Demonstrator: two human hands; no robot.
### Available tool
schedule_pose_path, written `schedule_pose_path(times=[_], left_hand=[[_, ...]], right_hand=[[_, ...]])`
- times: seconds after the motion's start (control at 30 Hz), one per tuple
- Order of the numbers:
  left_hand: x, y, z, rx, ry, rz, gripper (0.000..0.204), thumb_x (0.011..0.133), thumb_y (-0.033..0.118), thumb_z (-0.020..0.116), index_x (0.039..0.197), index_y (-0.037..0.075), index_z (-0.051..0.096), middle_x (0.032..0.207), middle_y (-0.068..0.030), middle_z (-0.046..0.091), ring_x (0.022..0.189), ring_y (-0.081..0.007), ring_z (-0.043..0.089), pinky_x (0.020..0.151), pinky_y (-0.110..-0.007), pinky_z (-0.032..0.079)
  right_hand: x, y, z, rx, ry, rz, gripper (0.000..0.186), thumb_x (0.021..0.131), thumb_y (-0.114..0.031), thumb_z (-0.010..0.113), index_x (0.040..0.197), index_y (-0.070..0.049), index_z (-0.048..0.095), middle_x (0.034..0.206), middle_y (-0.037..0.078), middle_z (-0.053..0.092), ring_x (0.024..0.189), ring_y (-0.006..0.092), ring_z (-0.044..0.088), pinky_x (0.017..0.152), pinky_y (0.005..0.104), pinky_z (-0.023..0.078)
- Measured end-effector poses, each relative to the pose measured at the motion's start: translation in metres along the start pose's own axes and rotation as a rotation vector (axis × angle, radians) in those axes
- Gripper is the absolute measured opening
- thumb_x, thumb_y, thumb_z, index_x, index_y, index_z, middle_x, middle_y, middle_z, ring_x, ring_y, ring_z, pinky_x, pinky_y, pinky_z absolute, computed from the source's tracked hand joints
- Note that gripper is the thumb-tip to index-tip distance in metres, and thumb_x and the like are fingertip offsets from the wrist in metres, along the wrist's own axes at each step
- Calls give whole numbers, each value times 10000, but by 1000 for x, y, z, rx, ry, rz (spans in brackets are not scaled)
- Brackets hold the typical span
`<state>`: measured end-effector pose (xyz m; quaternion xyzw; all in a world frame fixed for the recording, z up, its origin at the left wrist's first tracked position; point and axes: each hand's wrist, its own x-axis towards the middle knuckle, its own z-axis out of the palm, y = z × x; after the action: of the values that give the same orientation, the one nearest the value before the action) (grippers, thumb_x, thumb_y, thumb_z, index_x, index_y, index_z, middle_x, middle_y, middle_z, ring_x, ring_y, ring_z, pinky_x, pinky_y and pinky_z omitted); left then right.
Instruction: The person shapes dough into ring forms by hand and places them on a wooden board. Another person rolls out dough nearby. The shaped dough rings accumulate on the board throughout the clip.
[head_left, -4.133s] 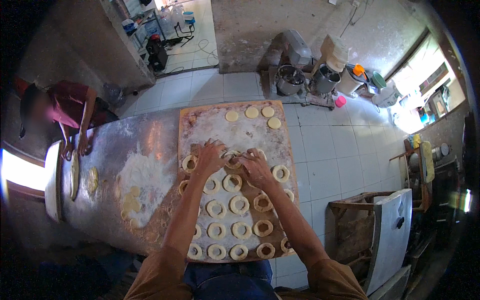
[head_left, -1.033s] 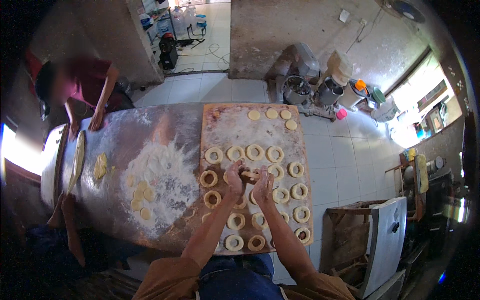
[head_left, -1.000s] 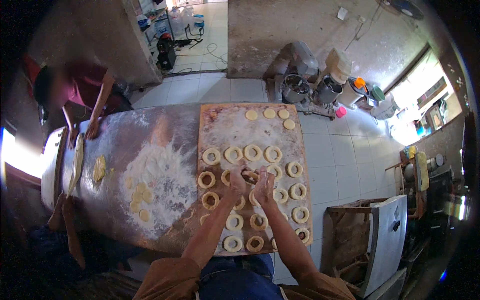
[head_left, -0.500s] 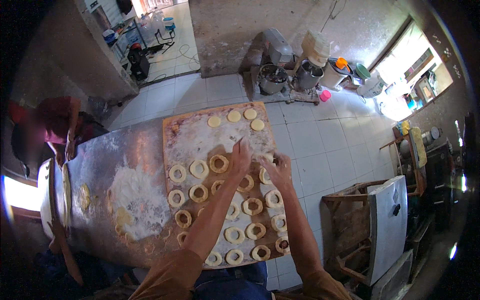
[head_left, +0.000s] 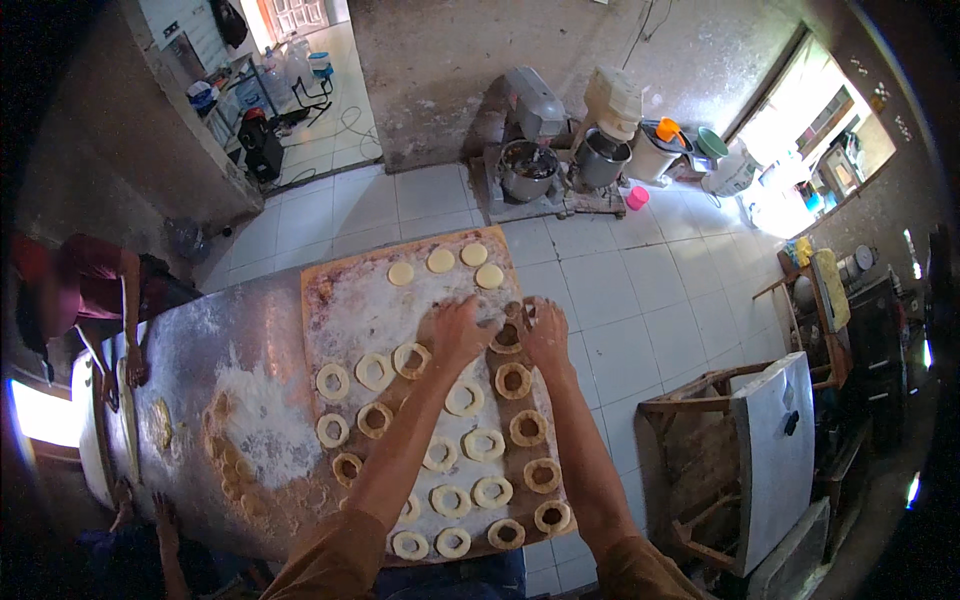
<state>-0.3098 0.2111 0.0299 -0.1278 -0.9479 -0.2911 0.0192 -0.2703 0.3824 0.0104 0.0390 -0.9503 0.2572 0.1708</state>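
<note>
Surface: long, metallic, smeared with flour; its right end carries the board, rectangular, orange-brown at the edges, dusted white.

Dough rings: pale, in loose rows over the board's middle and near part. Thick dough discs: four, at the board's far edge.

Left hand: over the right part of the board, fingers loosely bent; whether it has hold of anything cannot be told. Right hand: at the board's right edge, fingers curled; its hold, if any, likewise unclear. Shaded ring: of dough, on the board between the two hands.

Left of the board, on the surface: flour patch; small discs of dough at its near-left side; farther off, a dough lump and a long dough strip. Co-worker, dark red top, hands at the strip.

Beyond the board, on pale floor tiles: two mixers with metal bowls — a pink cup, an orange scoop and a green basin to their right. Beyond and left: doorway.

Right of the board: wooden frame with pale panel; farther off, a bright window.
</note>
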Motion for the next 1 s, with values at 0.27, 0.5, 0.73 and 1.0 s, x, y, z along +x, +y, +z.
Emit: schedule_pose_path(times=[0.27, 0.5, 0.73, 1.0], left_hand=[[110, -73, 1, 179, -27, -1, 490, 757, 114, 625, 1209, -18, 490, 1183, -272, 537, 1121, -415, 510, 970, -497, 394], [-10, -89, -26, -302, 467, -27, 401, 710, 196, 721, 1062, 37, 614, 916, -204, 650, 902, -363, 617, 820, -420, 481], [-282, -229, -179, -54, 635, -582, 369, 769, 153, 683, 1116, 47, 613, 1046, -193, 613, 1012, -376, 568, 871, -453, 445], [-323, -311, -249, 189, 822, -732, 512, 769, 155, 673, 1212, -35, 499, 1202, -263, 513, 1155, -394, 470, 992, -505, 344]], right_hand=[[75, 21, 83, -145, 250, -319, 324, 791, -178, 622, 1053, 9, 588, 965, 204, 607, 931, 389, 558, 886, 471, 421], [56, -52, 41, 361, -80, 57, 334, 702, -214, 722, 982, -47, 654, 850, 138, 668, 675, 319, 633, 661, 404, 506], [-7, -274, 117, 489, -251, -401, 174, 720, -74, 671, 885, -25, 651, 851, 132, 663, 749, 278, 627, 709, 386, 502], [-58, -429, 254, 136, -350, -509, 360, 751, -198, 716, 1016, -4, 569, 932, 171, 615, 846, 313, 605, 747, 452, 489]])
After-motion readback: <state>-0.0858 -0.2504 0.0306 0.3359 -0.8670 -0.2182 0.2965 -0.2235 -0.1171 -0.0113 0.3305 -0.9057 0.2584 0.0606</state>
